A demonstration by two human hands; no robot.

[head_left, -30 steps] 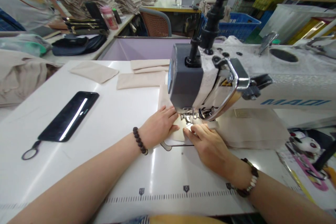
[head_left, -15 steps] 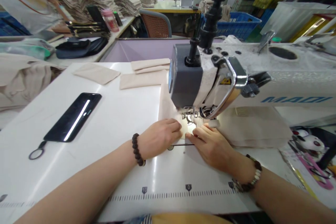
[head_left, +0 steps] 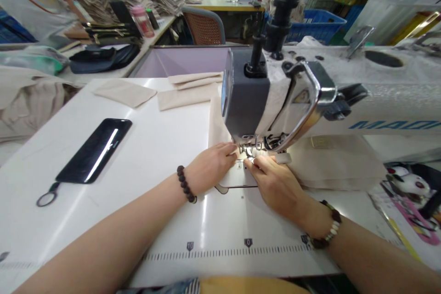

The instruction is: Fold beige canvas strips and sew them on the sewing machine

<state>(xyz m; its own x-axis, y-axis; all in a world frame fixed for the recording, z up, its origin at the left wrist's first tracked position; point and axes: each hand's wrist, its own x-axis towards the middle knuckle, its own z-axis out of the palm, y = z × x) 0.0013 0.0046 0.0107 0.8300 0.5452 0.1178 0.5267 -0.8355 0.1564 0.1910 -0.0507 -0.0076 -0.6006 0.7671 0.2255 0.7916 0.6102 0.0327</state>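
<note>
A beige fabric piece (head_left: 216,121) runs under the sewing machine (head_left: 244,92), partly hidden by the machine head and my fingers. My left hand (head_left: 214,165) is left of the lit presser foot (head_left: 248,150), its fingers closed together on the fabric's near edge. Just right of the foot, my right hand (head_left: 277,186) has its thumb and fingers pinched on the same edge. Between and below the hands, the bare metal needle plate (head_left: 237,178) shows. Under the machine arm, to the right of my right hand, lies a larger beige fabric panel (head_left: 334,163) with a small label.
Left on the white table is a phone (head_left: 94,151) with a ring strap. Folded beige pieces (head_left: 189,96) and a flat one (head_left: 126,93) lie toward the back. Scissors with pink handles (head_left: 416,220) lie at right. A chair (head_left: 203,26) and blue basket (head_left: 315,25) stand beyond.
Both hands have moved slightly forward, away from me, with the fabric edge. More of the metal needle plate shows in front of them. The view has shifted slightly.
</note>
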